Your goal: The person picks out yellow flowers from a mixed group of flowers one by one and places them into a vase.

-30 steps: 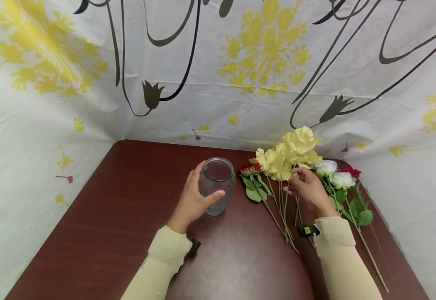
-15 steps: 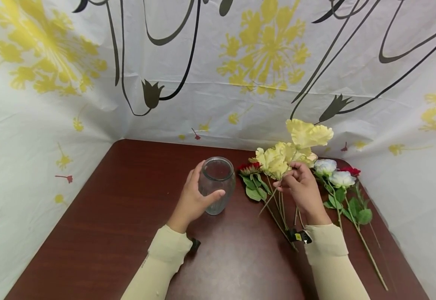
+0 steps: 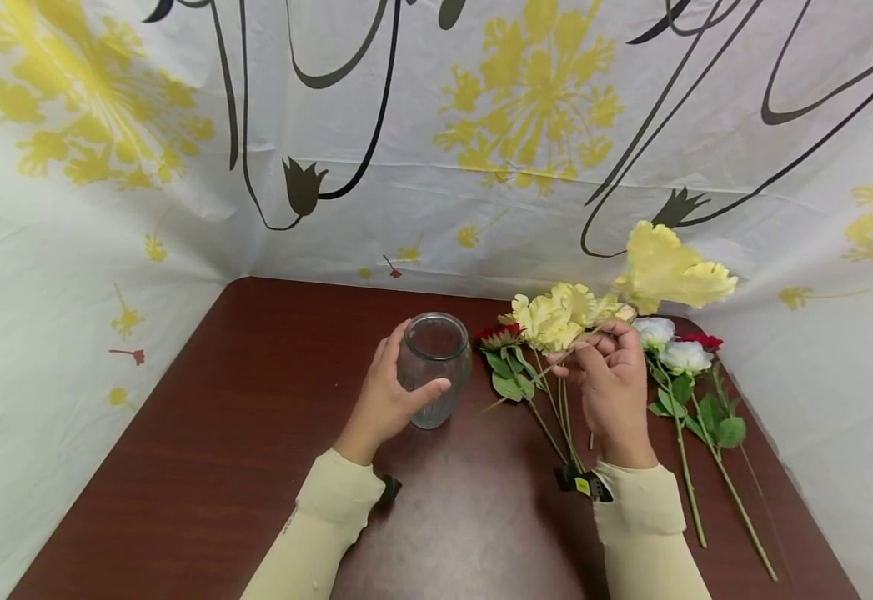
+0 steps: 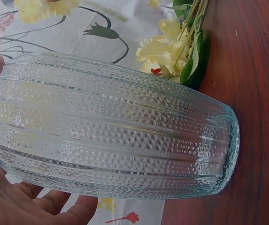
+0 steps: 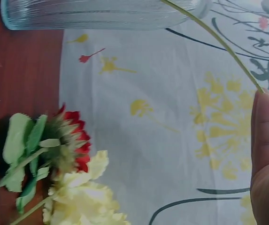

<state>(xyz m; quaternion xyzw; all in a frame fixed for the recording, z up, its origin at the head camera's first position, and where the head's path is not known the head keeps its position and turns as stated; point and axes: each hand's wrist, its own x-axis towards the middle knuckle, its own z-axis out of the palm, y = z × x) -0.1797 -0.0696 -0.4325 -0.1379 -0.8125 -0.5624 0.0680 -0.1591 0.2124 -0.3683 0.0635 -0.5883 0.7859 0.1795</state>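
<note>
A clear glass vase (image 3: 436,375) with a dimpled, ribbed wall stands upright on the table. My left hand (image 3: 389,400) grips it around its left side, fingers behind and thumb in front; the left wrist view shows the vase (image 4: 125,126) close up with nothing inside. My right hand (image 3: 609,375) pinches the thin stem (image 5: 219,40) of a yellow flower (image 3: 669,271). That flower is raised and tilted, bloom to the upper right, stem slanting down left toward the vase. Below it lie other yellow flowers (image 3: 556,317) and a red flower (image 3: 498,337).
White flowers (image 3: 685,358) and another red bloom (image 3: 702,342) lie on the right side of the table, their stems pointing toward me. A patterned cloth (image 3: 406,208) hangs behind and beside the dark red-brown table (image 3: 256,392).
My right hand has lifted one yellow flower off the pile and turned it, so its bloom swings up right and its stem end left. My left hand stays on the vase.
</note>
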